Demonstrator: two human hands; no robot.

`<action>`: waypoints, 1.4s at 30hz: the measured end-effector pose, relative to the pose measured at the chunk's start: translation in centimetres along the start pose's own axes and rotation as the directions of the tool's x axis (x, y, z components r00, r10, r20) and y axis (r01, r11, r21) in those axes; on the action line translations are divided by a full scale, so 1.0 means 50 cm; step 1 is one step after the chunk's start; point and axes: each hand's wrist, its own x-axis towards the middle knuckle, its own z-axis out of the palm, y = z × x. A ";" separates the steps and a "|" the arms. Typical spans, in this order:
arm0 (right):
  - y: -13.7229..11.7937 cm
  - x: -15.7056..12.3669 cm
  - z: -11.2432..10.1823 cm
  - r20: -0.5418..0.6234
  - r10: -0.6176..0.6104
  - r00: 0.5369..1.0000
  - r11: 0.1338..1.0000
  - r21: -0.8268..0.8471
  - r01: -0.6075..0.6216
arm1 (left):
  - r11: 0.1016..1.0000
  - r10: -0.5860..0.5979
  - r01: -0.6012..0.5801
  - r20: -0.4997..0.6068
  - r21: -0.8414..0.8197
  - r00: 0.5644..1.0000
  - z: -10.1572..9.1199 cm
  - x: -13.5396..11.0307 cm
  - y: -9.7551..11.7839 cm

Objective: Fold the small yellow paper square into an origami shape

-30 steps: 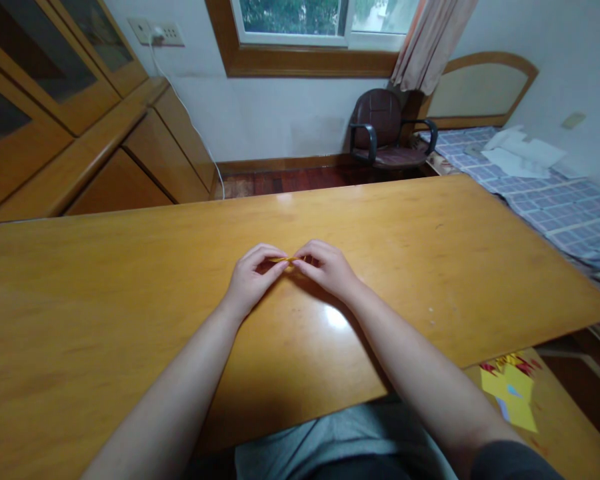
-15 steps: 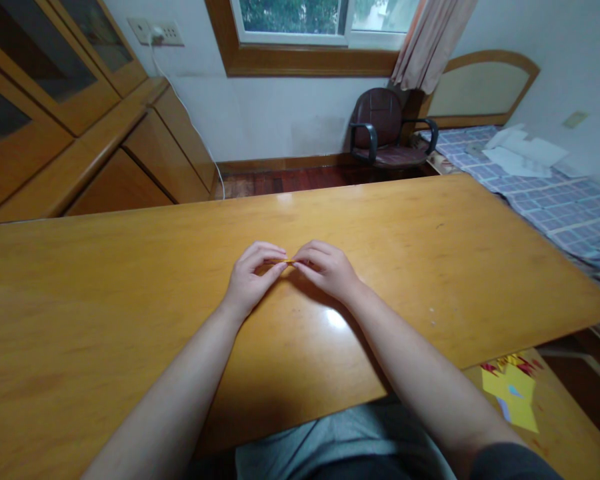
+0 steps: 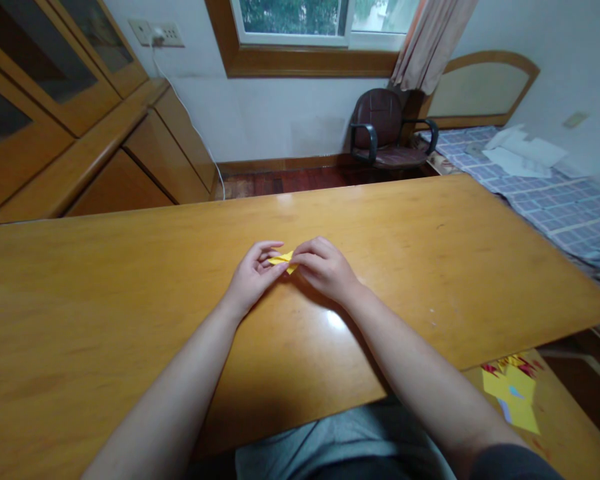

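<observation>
A small folded piece of yellow paper (image 3: 284, 260) is held between both hands just above the middle of the wooden table (image 3: 130, 280). My left hand (image 3: 253, 277) pinches its left end with curled fingers. My right hand (image 3: 324, 268) covers and grips its right end, so most of the paper is hidden. Both forearms reach in from the near edge.
A stack of yellow and coloured paper sheets (image 3: 513, 393) lies on a lower surface at the near right. Behind the table are wooden cabinets (image 3: 80, 133) on the left, a dark armchair (image 3: 385, 130) under the window, and a bed (image 3: 555, 193) on the right.
The yellow paper shows more now, opened or turned up between the fingers. The left fingers have loosened slightly and the right hand has shifted a little to the left.
</observation>
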 end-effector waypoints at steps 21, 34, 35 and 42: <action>0.002 -0.006 0.028 0.009 0.360 0.933 0.890 0.296 -0.346 | 0.972 0.142 -0.122 -0.089 0.203 0.986 -0.001 -0.005 -0.016; 0.003 -0.006 0.034 -0.048 0.323 0.945 0.931 0.197 -0.308 | 0.901 0.305 -0.281 -0.021 0.332 0.952 -0.001 -0.002 0.015; 0.002 -0.005 0.034 -0.050 0.317 0.947 0.934 0.189 -0.303 | 0.896 0.303 -0.278 -0.020 0.346 0.953 -0.001 -0.002 0.016; -0.007 0.000 0.030 0.003 0.240 0.971 0.962 0.134 -0.239 | 0.886 0.313 -0.279 -0.035 0.370 0.949 -0.001 0.002 0.010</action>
